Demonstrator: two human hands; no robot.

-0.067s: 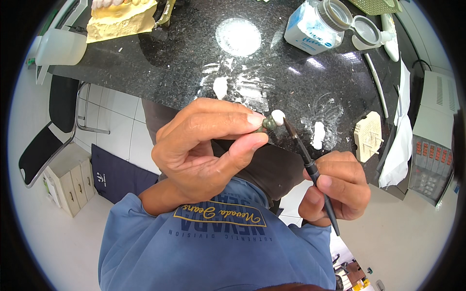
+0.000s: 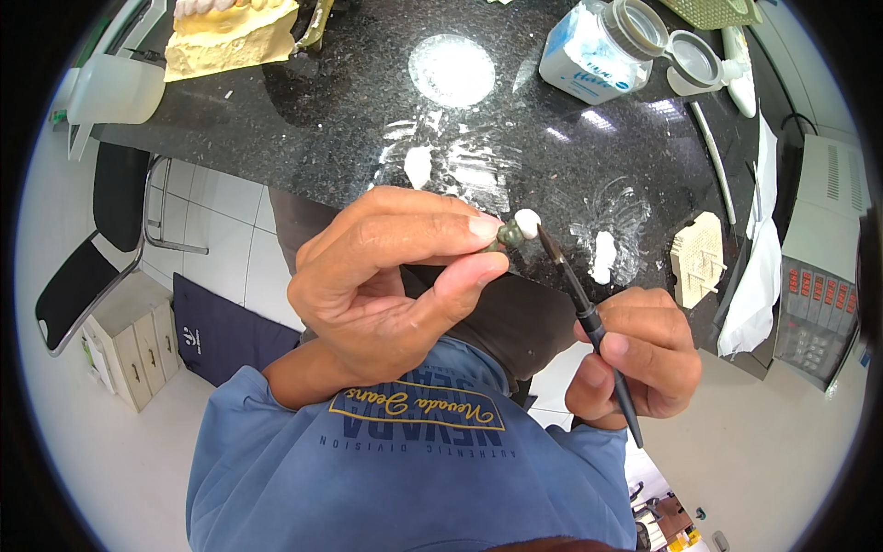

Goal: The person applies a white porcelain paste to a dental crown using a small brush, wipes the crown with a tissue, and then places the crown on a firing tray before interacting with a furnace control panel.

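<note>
Reading the clock from a small dark green piece (image 2: 505, 240), with twelve at the top edge, the hands work close together above the near edge of a speckled black tabletop (image 2: 340, 129). The left hand (image 2: 368, 285), between eight and nine o'clock, has its thumb and forefinger drawn nearly together and pinches that green piece between their tips. A rounded white lump (image 2: 526, 222) sits on the piece at two o'clock.

The right hand (image 2: 648, 354), between four and five o'clock, curls its fingers around a black-handled brush (image 2: 586, 308). The brush slants from its tip down toward five o'clock, and the tip meets the right edge of the lump (whether it touches or only overlaps in view, I cannot tell).

A white powdery clump (image 2: 418, 167) lies at ten o'clock, and a second clump (image 2: 602, 258) between three and four, both amid pale smears. Farther out, a cream block (image 2: 696, 253) with pegs lies near three o'clock, a white jar (image 2: 579, 64) with its grey lid raised stands at one, and a yellow model (image 2: 230, 46) with tooth-like shapes rests at ten.
</note>
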